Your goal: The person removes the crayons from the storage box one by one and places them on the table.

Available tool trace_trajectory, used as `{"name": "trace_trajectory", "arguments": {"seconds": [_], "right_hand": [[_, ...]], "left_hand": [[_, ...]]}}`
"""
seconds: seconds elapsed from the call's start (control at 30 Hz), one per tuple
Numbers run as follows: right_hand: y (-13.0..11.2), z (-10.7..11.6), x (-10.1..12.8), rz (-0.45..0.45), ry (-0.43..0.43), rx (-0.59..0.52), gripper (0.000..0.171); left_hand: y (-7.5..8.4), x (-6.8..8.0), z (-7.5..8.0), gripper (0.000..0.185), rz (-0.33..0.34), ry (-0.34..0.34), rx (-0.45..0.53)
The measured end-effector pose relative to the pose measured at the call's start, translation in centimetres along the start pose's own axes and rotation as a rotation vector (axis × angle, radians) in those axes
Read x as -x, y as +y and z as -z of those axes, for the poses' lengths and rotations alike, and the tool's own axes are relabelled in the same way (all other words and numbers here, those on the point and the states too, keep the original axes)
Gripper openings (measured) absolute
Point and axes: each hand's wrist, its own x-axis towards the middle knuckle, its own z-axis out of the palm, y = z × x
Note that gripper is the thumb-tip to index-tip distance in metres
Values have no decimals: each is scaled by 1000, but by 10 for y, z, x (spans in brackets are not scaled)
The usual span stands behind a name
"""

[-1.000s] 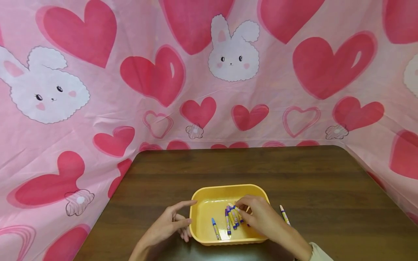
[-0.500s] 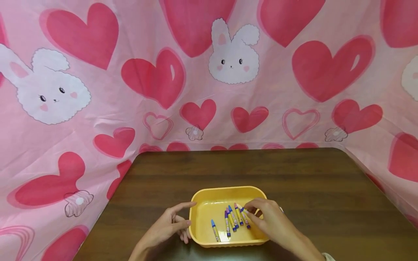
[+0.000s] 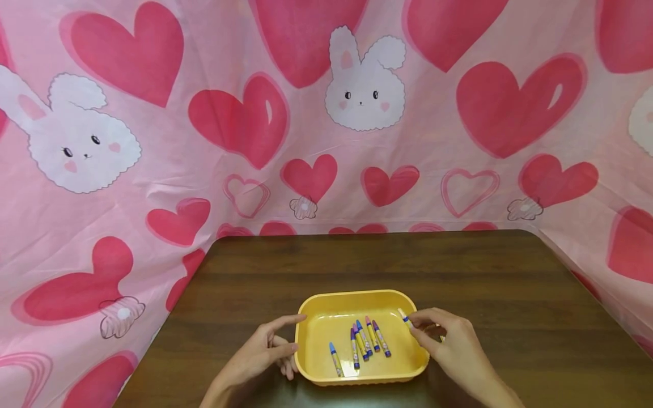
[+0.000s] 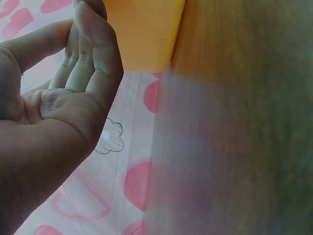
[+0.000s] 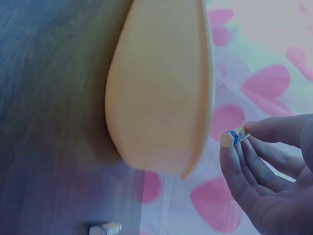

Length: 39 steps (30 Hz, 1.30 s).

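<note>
A yellow plastic basin (image 3: 326,377) stands near the table's front edge. My left hand (image 3: 260,348) holds its left side, index finger and thumb at the rim and the other fingers curled outside. My right hand (image 3: 451,343) pinches a pale-tipped crayon (image 3: 405,317) between thumb and fingers over the basin's right rim; the right wrist view shows the held crayon's flat end (image 5: 228,139). Inside the basin, several crayons (image 3: 369,337) lie grouped right of the middle, and a blue crayon (image 3: 335,360) lies apart on the left.
In the right wrist view another crayon (image 5: 105,228) lies on the table outside the basin; in the head view my right hand mostly hides that spot. The brown wooden table (image 3: 357,258) reaches back to a pink cloth (image 3: 428,141) printed with hearts and rabbits.
My right hand has moved right, from above the grouped crayons to the basin's right rim, carrying the pale crayon. My left hand has stayed at the left rim.
</note>
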Motion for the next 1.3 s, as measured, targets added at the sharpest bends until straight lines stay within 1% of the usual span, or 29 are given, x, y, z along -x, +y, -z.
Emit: {"name": "trace_trajectory", "arguments": {"seconds": [0.07, 0.23, 0.3, 0.4, 0.47, 0.6, 0.7, 0.77, 0.9, 1.0, 1.07, 1.17, 1.3], "right_hand": [[2, 7, 1, -53, 10, -12, 26], [8, 26, 5, -226, 4, -42, 18], [13, 33, 7, -299, -9, -44, 16], [23, 41, 9, -375, -37, -28, 16], [32, 44, 10, -401, -49, 8, 17], [47, 45, 12, -423, -66, 97, 16], [57, 45, 14, -483, -112, 115, 19], [62, 45, 15, -547, -160, 94, 20], [70, 44, 17, -645, -243, 49, 21], [74, 44, 18, -655, -269, 55, 19], [76, 43, 19, -664, -272, 49, 18], [78, 43, 19, -645, -277, 61, 19], [78, 43, 19, -621, -290, 112, 20]], "left_hand": [[0, 0, 0, 57, 5, 3, 0], [0, 1, 0, 57, 19, 8, -2], [0, 1, 0, 57, 23, 10, -4], [0, 1, 0, 57, 24, 15, -6], [0, 0, -1, 57, 26, 17, -8], [1, 0, -1, 57, 40, 23, -9], [1, 0, -1, 57, 42, 26, -14], [1, 0, -1, 57, 44, 26, -16], [0, 1, -1, 57, 44, 22, -15], [1, 0, 0, 56, 32, 16, -16], [1, 0, 0, 56, 29, 15, -15], [1, -1, 0, 56, 34, 19, -12], [1, -1, -1, 56, 44, 19, -8]]}}
